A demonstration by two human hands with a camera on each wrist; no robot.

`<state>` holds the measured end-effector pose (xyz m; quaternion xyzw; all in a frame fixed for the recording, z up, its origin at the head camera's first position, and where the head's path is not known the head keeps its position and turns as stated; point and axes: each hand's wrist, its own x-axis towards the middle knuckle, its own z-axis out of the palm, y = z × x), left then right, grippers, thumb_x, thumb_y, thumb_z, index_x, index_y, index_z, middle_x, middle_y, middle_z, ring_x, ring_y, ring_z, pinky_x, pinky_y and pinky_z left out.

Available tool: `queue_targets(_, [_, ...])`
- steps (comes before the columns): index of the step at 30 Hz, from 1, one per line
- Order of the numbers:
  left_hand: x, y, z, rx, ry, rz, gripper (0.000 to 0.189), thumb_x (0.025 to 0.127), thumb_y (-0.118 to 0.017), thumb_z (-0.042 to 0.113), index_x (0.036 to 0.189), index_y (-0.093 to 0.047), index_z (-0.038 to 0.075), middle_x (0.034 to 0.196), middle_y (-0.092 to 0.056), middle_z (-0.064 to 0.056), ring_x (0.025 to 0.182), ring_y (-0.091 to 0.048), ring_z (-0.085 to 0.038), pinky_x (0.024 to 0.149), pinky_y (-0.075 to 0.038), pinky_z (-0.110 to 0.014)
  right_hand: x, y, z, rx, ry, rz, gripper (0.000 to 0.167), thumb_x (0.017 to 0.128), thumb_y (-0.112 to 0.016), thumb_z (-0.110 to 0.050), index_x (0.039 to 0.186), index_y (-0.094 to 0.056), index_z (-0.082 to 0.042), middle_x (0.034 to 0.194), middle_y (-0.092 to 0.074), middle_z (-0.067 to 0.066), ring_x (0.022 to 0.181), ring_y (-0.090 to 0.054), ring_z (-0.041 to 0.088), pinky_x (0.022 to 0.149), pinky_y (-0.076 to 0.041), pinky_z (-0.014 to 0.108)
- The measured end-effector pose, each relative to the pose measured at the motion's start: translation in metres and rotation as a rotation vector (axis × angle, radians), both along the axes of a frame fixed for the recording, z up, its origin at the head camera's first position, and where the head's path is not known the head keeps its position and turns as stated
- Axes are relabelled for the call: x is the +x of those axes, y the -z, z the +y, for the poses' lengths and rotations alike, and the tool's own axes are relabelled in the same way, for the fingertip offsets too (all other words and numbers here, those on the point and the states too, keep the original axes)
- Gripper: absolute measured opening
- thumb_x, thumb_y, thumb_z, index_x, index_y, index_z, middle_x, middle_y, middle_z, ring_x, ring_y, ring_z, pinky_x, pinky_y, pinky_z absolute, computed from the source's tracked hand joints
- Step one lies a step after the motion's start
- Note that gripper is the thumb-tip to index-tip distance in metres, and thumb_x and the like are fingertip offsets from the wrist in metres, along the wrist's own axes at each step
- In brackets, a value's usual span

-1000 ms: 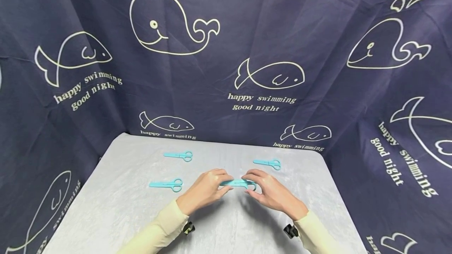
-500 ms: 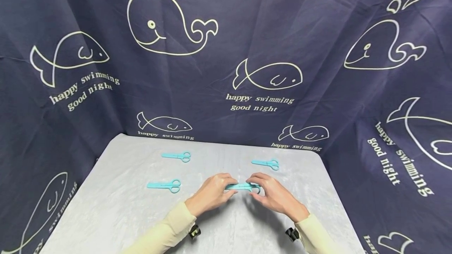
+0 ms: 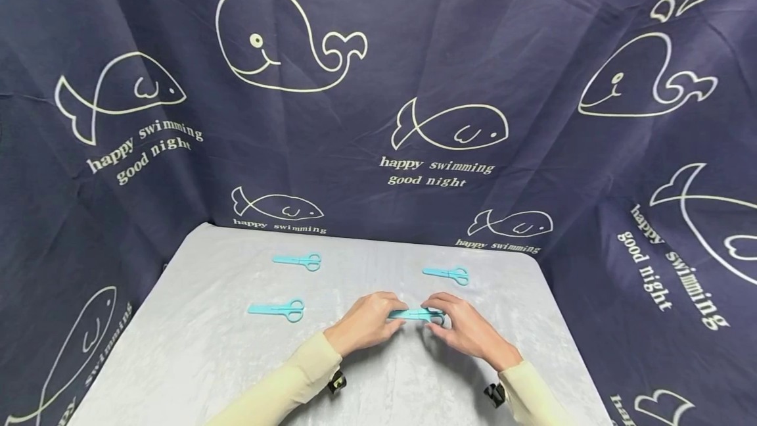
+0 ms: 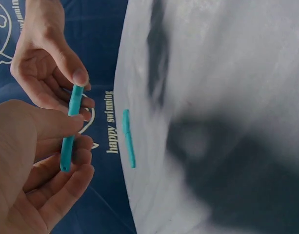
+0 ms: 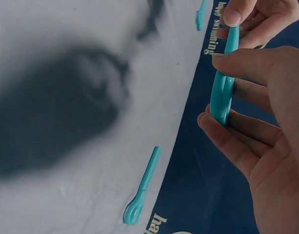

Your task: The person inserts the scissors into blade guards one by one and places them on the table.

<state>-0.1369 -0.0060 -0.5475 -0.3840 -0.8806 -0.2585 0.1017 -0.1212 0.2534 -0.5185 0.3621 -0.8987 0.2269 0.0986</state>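
Note:
A pair of turquoise scissors is held between both hands above the table. My left hand pinches the blade end between thumb and fingers. At the handle end, my right hand grips near the finger loops, partly covering them. The left wrist view shows the scissors edge-on, thumb on one face and fingers on the other. From the right wrist, the handle of the scissors lies between the thumb and fingers, its blades running up to the other hand.
On the grey-white table lie more turquoise scissors: one pair at the back left, one at the middle left and one at the back right. A dark blue curtain with whale and fish drawings surrounds the table.
Both hands have shifted a little to the right and towards the table's front, carrying the scissors between them. The three pairs on the table have stayed in place.

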Motion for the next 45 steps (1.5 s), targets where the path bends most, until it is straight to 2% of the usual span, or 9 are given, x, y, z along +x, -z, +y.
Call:
queue_targets(7, [-0.005, 0.01, 0.009, -0.045, -0.026, -0.03, 0.024, 0.097, -0.082, 0.024, 0.121, -0.083, 0.022, 0.109, -0.07, 0.01, 0.101, -0.066, -0.008, 0.084, -0.058, -0.024, -0.005, 0.008, 0.008, 0.014, 0.026, -0.024, 0.033, 0.085, -0.088, -0.005, 0.116, -0.077, -0.005, 0.115, -0.074, 0.008, 0.101, -0.071, 0.022, 0.087, -0.062, 0.044])
queue_targets(18, [-0.021, 0.032, 0.04, -0.111, -0.047, -0.05, 0.023, 0.097, -0.081, 0.028, 0.12, -0.083, 0.025, 0.112, -0.071, 0.01, 0.106, -0.067, -0.009, 0.086, -0.058, -0.024, -0.008, 0.029, 0.027, 0.086, 0.166, -0.088, 0.03, 0.087, -0.086, -0.009, 0.116, -0.078, -0.009, 0.117, -0.074, 0.004, 0.1, -0.073, 0.022, 0.084, -0.062, 0.046])
queue_targets(27, [-0.025, 0.049, 0.06, -0.144, -0.057, -0.098, 0.024, 0.098, -0.08, 0.027, 0.122, -0.082, 0.025, 0.114, -0.072, 0.01, 0.109, -0.067, -0.009, 0.089, -0.058, -0.025, -0.01, 0.044, 0.04, 0.11, 0.186, -0.059, 0.031, 0.084, -0.089, -0.009, 0.112, -0.079, -0.006, 0.11, -0.075, 0.008, 0.102, -0.071, 0.028, 0.088, -0.06, 0.05])
queue_targets(35, [-0.025, 0.056, 0.076, -0.147, -0.066, -0.083, 0.026, 0.099, -0.08, 0.029, 0.124, -0.081, 0.025, 0.116, -0.071, 0.01, 0.108, -0.066, -0.008, 0.088, -0.057, -0.025, -0.009, 0.052, 0.051, 0.109, 0.246, -0.082, 0.031, 0.084, -0.089, -0.008, 0.112, -0.078, -0.009, 0.112, -0.074, 0.007, 0.106, -0.071, 0.029, 0.093, -0.059, 0.052])
queue_targets(45, [-0.028, 0.063, 0.085, -0.152, -0.074, -0.094, 0.027, 0.099, -0.08, 0.03, 0.125, -0.081, 0.026, 0.114, -0.071, 0.011, 0.104, -0.065, -0.007, 0.086, -0.056, -0.023, -0.012, 0.057, 0.057, 0.116, 0.264, -0.109, 0.028, 0.084, -0.09, -0.009, 0.109, -0.079, -0.01, 0.111, -0.075, 0.006, 0.103, -0.071, 0.027, 0.091, -0.059, 0.05])
